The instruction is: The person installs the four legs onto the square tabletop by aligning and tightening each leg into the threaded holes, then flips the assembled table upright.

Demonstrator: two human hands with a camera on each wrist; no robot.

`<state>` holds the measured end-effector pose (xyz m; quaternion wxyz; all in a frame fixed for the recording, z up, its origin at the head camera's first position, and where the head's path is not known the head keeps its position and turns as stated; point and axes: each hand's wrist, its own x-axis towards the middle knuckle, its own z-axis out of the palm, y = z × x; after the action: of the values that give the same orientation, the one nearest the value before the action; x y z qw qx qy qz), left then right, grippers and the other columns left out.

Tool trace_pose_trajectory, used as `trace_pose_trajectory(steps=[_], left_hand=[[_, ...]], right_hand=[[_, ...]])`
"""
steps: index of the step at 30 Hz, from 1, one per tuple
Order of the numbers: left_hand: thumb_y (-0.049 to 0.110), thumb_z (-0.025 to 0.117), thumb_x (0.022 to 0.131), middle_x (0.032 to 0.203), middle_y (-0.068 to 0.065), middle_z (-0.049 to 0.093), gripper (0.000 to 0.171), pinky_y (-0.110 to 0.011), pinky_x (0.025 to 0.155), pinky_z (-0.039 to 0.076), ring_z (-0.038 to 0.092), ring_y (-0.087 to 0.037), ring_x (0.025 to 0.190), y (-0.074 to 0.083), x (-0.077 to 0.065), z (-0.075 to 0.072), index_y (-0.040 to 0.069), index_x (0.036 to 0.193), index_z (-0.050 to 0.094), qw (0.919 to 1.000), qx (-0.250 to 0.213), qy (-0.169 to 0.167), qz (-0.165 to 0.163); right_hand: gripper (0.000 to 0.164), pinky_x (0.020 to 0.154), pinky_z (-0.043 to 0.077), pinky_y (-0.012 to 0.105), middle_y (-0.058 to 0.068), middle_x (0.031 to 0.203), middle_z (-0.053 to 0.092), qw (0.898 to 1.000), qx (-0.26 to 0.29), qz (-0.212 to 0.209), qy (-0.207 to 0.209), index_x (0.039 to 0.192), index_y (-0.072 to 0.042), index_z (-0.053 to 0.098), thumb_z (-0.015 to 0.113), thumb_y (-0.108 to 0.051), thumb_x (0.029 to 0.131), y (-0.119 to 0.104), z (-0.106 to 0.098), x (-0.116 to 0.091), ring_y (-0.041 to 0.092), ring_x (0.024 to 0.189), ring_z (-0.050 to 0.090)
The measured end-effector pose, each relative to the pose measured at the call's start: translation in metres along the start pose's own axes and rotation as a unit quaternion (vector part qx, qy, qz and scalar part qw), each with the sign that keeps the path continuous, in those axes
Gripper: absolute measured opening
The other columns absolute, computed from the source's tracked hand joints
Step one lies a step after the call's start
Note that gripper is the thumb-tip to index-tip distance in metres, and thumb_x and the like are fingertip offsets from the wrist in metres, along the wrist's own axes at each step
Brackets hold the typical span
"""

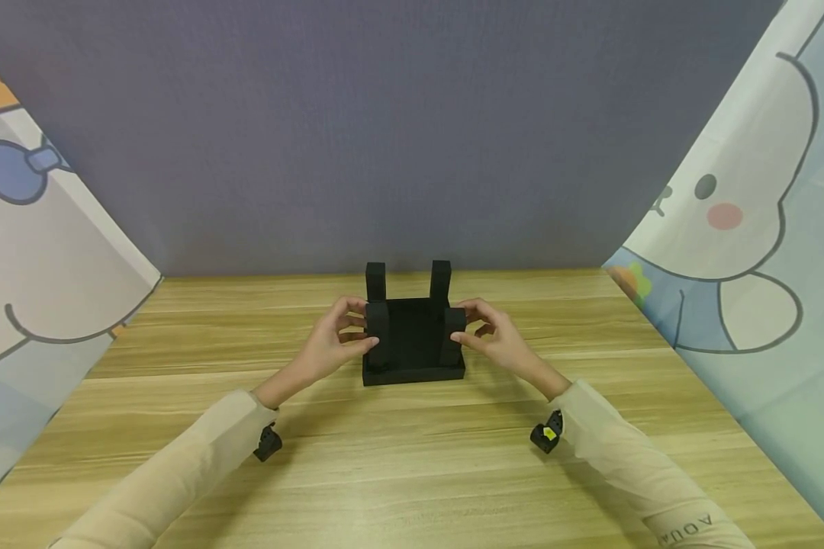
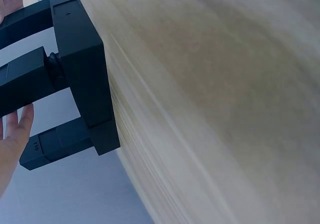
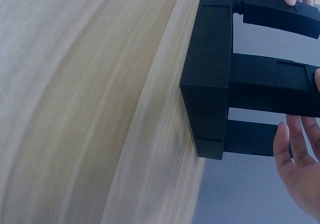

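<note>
Head view: black base on wooden table, between the two hands; left hand pinches near left post from its left, thumb on near side; right hand pinches near right post from its right; both grips narrow, about one post wide; far left post and far right post stand upright behind.

Left wrist view: near left post has its long axis upright, roughly square to base; short peg shows between its lower end and base, so it sits just above, not flush; left hand is the nearer one, post immediately right of it.

Right wrist view: near right post meets base with no visible gap; gap under near left post shows here too; how deep peg sits, cannot tell.
</note>
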<state>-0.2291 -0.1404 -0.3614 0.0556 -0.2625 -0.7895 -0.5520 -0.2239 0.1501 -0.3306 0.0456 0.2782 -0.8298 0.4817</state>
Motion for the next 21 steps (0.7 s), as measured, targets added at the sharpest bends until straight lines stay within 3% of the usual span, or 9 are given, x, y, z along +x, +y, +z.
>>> trace_pose_trajectory(steps=[13, 21], left_hand=[[0.003, 0.067, 0.081, 0.118, -0.014, 0.045, 0.058, -0.042, 0.083, 0.052, 0.057, -0.03, 0.1, 0.0072, 0.0042, -0.008, 0.016, 0.132, 0.043, 0.9976, 0.013, -0.062, 0.026], [0.009, 0.07, 0.08, 0.113, -0.009, 0.052, 0.054, -0.042, 0.082, 0.052, 0.058, -0.023, 0.096, 0.01, 0.005, -0.0067, 0.017, 0.128, 0.047, 0.9965, 0.06, -0.046, 0.034]], right_hand=[[0.039, 0.072, 0.05, 0.041, 0.021, 0.103, 0.057, 1.0, 0.002, 0.002, -0.001, 0.117, 0.004, 0.053, 0.066, -0.001, 0.081, -0.0016, -0.0005, -0.0006, 0.031, 0.093, 0.054], [0.04, 0.072, 0.05, 0.041, 0.021, 0.101, 0.058, 1.0, 0.0, 0.001, 0.001, 0.117, 0.005, 0.052, 0.067, -0.001, 0.08, -0.0003, -0.0004, -0.0015, 0.029, 0.093, 0.054]])
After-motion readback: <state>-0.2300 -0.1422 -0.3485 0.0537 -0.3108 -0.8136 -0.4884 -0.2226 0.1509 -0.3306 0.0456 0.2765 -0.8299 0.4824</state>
